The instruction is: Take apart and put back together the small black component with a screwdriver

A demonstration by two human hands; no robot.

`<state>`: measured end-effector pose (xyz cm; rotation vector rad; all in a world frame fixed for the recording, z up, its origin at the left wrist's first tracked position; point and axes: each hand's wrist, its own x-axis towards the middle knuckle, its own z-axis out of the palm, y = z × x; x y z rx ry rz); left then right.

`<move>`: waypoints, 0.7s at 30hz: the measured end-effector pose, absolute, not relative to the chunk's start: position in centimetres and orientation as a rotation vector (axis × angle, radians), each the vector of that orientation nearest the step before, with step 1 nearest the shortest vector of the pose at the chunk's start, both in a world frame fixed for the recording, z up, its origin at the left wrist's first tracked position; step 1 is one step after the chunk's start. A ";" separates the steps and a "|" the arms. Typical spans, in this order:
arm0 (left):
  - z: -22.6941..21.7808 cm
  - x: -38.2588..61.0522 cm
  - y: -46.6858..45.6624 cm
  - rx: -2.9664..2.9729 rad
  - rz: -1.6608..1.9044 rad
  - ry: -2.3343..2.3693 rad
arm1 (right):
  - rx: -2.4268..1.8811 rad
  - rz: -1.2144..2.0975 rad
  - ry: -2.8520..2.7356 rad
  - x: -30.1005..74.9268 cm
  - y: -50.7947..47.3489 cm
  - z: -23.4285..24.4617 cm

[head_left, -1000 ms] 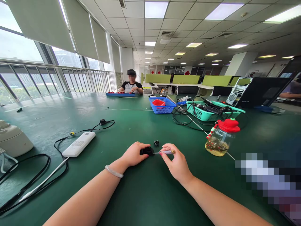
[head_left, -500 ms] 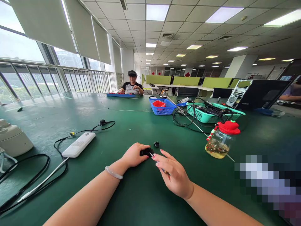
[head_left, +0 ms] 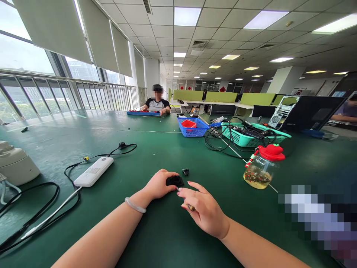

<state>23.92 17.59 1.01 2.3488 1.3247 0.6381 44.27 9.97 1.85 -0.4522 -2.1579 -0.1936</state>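
My left hand (head_left: 158, 185), with a pale bangle at the wrist, grips a small black plastic part (head_left: 175, 181) by its left side, low over the green table. Between the fingers of my right hand (head_left: 208, 215) is a slim tool (head_left: 191, 207) with a gold-brown end; most of it is hidden. Its thin metal tip points to the near edge of the black part, close to my left thumb. Whether the tip touches the part, I cannot tell. Just beyond the part lies another small black piece (head_left: 185, 172).
On the left are a white power bank (head_left: 95, 171) and black cables. A glass jar with a red lid (head_left: 259, 173) stands at right. Farther back are a blue basket (head_left: 193, 132) and a green basket (head_left: 245, 139) of cables. Across the table sits a person (head_left: 157, 102).
The tool's tip has shifted down and left toward my left thumb, and my right hand has turned slightly. The black part shows more of its top face. The person opposite has lowered a hand.
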 end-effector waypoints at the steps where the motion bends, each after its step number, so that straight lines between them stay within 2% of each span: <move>1: 1.0 23.9 17.6 2.353 0.626 1.306 | -0.458 -0.180 -2.142 44.3 10.0 1.8; 12: 1.2 23.9 17.3 2.368 0.567 1.228 | -0.590 -0.053 -2.033 44.3 10.5 1.0; 21: 1.1 23.9 17.3 2.404 0.584 1.204 | -0.578 -0.101 -2.088 44.2 10.5 1.9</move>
